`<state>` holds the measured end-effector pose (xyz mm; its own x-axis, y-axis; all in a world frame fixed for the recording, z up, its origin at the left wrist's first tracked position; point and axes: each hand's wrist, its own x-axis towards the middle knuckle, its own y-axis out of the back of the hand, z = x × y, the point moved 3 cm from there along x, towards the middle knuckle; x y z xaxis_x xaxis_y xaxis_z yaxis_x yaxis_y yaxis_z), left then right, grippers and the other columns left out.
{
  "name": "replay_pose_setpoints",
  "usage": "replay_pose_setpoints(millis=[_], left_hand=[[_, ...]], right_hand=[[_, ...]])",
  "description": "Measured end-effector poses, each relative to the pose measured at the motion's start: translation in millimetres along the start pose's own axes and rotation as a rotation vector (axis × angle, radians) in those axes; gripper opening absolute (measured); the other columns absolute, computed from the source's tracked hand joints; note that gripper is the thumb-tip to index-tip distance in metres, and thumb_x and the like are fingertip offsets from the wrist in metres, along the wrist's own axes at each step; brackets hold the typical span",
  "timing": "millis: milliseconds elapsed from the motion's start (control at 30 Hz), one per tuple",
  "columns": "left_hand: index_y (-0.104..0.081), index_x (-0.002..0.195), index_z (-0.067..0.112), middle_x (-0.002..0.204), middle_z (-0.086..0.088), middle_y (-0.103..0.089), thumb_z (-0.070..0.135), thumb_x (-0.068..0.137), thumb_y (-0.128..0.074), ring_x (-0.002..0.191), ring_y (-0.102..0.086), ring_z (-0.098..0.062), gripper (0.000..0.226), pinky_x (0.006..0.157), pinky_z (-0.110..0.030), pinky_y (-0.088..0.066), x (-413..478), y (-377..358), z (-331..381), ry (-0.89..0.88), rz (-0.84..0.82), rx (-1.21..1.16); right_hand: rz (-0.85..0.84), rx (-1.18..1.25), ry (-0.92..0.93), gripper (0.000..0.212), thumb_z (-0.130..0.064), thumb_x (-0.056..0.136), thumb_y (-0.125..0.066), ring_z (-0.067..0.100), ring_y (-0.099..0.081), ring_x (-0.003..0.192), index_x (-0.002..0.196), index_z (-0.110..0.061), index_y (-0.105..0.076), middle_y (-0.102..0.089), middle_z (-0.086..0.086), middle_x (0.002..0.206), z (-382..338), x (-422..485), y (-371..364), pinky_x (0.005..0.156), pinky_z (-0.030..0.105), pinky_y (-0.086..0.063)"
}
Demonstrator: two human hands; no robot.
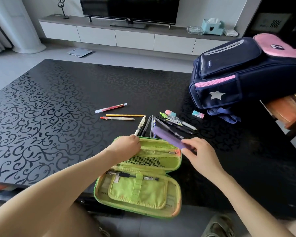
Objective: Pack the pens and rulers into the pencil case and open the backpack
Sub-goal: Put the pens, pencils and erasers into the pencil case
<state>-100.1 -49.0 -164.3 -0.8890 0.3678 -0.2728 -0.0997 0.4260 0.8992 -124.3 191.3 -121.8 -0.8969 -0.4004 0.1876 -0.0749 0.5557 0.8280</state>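
A green pencil case lies open at the table's near edge, with one black pen under its elastic loop. My left hand rests on the case's upper half and pinches the end of a white pen. My right hand grips a purple ruler, held tilted above the case's top right corner. More pens lie in a loose pile just beyond the case. A navy and pink backpack lies zipped at the far right.
A red pen, a yellow pencil and an orange-tipped pen lie left of the pile. Two erasers sit near the backpack. The black patterned table stretches left. A wooden chair stands at right.
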Motion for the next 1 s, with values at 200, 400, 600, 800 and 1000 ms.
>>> replay_pose_setpoints(millis=[200,400,600,800,1000], left_hand=[[-0.059,0.109,0.003,0.112,-0.010,-0.058,-0.005,0.088,-0.042,0.105,-0.055,-0.028,0.028,0.086,-0.036,-0.050,5,7,-7,0.072,-0.047,-0.191],[-0.066,0.092,0.004,0.092,-0.009,-0.062,0.016,0.091,-0.051,0.083,-0.059,-0.028,0.019,0.072,-0.034,-0.046,-15,25,-26,0.224,0.280,-0.651],[-0.067,0.077,0.005,0.077,-0.010,-0.059,0.012,0.084,-0.062,0.075,-0.056,-0.028,0.012,0.061,-0.036,-0.046,-27,24,-23,0.188,0.459,-0.660],[-0.069,0.094,0.015,0.090,-0.003,-0.062,0.027,0.083,-0.066,0.089,-0.056,-0.023,0.016,0.069,-0.034,-0.048,-32,15,-20,0.221,0.452,-0.649],[-0.062,0.087,0.013,0.085,-0.003,-0.061,0.020,0.069,-0.079,0.079,-0.055,-0.026,0.025,0.064,-0.035,-0.052,-34,11,-14,0.249,0.477,-0.531]], right_hand=[[-0.042,-0.122,0.153,0.028,-0.009,0.076,-0.072,0.023,-0.052,0.083,0.104,-0.010,-0.071,-0.062,0.001,0.084,-10,-31,-20,0.077,0.034,-0.048],[0.002,-0.144,0.188,0.028,-0.009,0.070,-0.077,0.029,-0.055,0.078,0.098,-0.010,-0.072,-0.065,0.004,0.082,-31,-13,-45,0.069,0.042,-0.050],[0.122,-0.258,0.196,0.018,-0.017,0.062,-0.082,0.024,-0.053,0.068,0.069,-0.013,-0.066,-0.059,0.002,0.072,-75,11,-71,0.060,0.032,-0.041],[0.200,-0.164,0.108,0.012,-0.027,0.073,-0.071,0.023,-0.051,0.070,0.067,-0.017,-0.070,-0.058,-0.001,0.073,-53,15,-58,0.062,0.034,-0.040],[0.017,-0.553,-0.461,0.030,-0.040,0.085,-0.061,0.028,-0.055,0.102,0.106,-0.019,-0.063,-0.062,0.005,0.109,51,-1,-4,0.083,0.037,-0.042]])
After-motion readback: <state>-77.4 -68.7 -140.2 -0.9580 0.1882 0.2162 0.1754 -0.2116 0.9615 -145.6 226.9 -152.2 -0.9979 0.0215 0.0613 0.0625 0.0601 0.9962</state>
